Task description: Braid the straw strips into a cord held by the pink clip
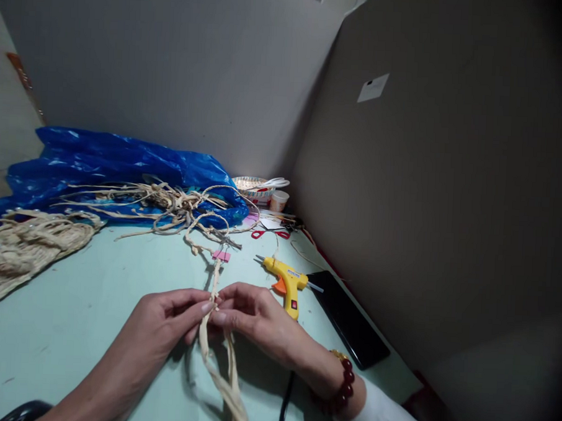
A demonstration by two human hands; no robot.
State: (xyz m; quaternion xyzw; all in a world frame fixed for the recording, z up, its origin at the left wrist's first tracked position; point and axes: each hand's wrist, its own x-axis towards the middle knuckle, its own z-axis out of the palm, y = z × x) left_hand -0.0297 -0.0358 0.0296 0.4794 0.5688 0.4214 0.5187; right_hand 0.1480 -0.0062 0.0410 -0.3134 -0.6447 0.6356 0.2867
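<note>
My left hand (169, 320) and my right hand (253, 318) meet over the pale green table (95, 302), both pinching a braid of pale straw strands (218, 369). The braid runs from a pink binder clip (222, 256) toward me, and loose strands hang past my fingers. My right wrist wears a red bead bracelet (345, 384). Beyond the clip the braid joins a tangle of raw straw (169, 205).
A yellow glue gun (287, 284) lies right of my hands, next to a black phone (350, 328). Red scissors (270, 233), a small cup (278, 200) and a basket (251, 187) sit at the back. A blue plastic bag (110, 166) and woven straw piece (23, 249) lie left. A wall stands to the right.
</note>
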